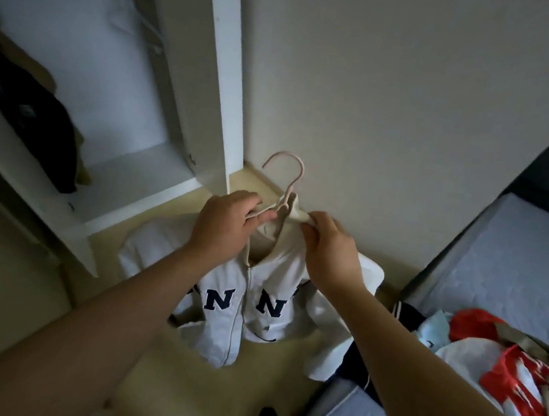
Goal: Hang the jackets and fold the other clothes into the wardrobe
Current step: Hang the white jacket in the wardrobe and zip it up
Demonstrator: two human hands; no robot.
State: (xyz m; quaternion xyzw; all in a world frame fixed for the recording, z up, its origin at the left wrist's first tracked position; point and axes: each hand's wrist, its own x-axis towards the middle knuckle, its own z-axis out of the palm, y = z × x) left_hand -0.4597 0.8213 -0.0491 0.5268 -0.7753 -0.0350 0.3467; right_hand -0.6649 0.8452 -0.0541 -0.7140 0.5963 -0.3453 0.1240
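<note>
Left hand [222, 224] grips the hanger [290, 179]; right hand [328, 247] pinches the jacket [219, 334] hood, dead centre. Seat its 2 shoulders evenly before lifting toward the wardrobe [227, 77] at 10 o'clock.

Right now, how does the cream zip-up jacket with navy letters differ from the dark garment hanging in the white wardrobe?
The cream zip-up jacket is pale with navy N letters; the dark garment shows no readable lettering. The jacket is outside the wardrobe, the left hand gripping its pink hanger and the right hand pinching its hood; the dark garment hangs inside. Both hang upright.
</note>
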